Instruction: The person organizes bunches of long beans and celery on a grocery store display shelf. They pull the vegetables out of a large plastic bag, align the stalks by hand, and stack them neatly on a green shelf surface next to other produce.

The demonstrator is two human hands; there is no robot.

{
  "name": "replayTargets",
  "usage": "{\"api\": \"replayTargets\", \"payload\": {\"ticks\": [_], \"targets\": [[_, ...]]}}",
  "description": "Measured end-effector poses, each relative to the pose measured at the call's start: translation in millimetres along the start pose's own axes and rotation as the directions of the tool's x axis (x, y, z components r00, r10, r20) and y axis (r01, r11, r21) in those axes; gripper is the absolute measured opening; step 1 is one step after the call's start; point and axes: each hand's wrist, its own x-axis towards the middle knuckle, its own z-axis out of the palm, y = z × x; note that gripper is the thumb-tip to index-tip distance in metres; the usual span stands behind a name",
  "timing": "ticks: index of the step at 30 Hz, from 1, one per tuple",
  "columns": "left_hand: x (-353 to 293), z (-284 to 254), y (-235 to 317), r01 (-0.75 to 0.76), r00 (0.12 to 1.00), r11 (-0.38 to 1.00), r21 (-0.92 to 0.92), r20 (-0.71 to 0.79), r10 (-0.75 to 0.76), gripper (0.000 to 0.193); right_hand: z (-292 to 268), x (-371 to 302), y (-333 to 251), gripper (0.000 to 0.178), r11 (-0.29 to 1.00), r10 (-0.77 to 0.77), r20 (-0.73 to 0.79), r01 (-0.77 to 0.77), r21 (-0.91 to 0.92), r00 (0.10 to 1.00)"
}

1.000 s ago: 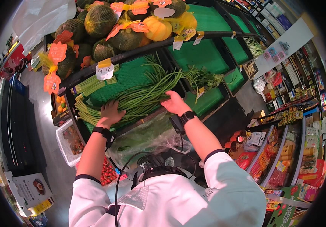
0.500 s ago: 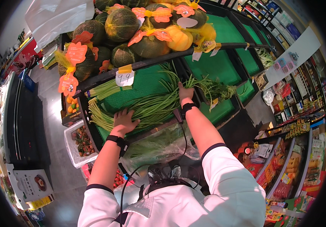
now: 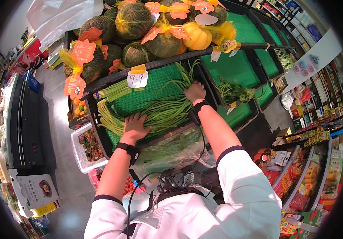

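Long green yardlong beans (image 3: pixel 159 113) lie in a loose bundle across a black crate with a green mat liner (image 3: pixel 119 106). My left hand (image 3: pixel 136 126) rests palm down on the beans near the crate's front side, its fingers spread. At the bundle's right end, my right hand (image 3: pixel 195 92) has its fingers curled over the bean ends beside the crate's right wall; the fingertips are partly hidden. A second bunch of straight green stalks (image 3: pixel 119 91) lies along the back left of the same crate, under a white price card (image 3: pixel 137 78).
Netted dark green melons (image 3: pixel 133 20) and yellow pumpkins (image 3: pixel 197 36) are piled behind the crate. Leafy greens (image 3: pixel 235 91) lie in the green-lined bin to the right. A white foam box of reddish fruit (image 3: pixel 90 147) stands at the left; clear plastic film (image 3: pixel 171 149) hangs in front.
My right hand has drawn inward and curled more tightly. Bean ends that stuck out over the right divider now lie inside the crate. My left hand stays on the beans.
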Motion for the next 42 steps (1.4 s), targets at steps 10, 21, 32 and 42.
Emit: {"api": "replayTargets", "payload": {"ticks": [10, 21, 32, 42], "targets": [[2, 9, 4, -0.037, 0.998, 0.999, 0.018, -0.056, 0.038, 0.067, -9, 31, 7, 0.081, 0.902, -0.227, -0.114, 0.253, 0.349, 0.967], [4, 10, 3, -0.035, 0.996, 0.999, 0.038, -0.078, 0.038, 0.066, -12, 7, -12, 0.058, 0.878, -0.475, -0.028, 0.472, -0.083, 0.879], [-6, 8, 4, -0.034, 0.992, 0.995, 0.094, -0.115, 0.045, 0.07, -9, -38, 10, 0.07, 0.881, -0.436, -0.243, 0.357, -0.311, 0.866], [-36, -16, 11, -0.068, 0.979, 0.997, -0.039, -0.197, 0.06, 0.069, -32, -36, 23, 0.073, 0.907, -0.376, 0.138, 0.394, -0.15, 0.916]]}}
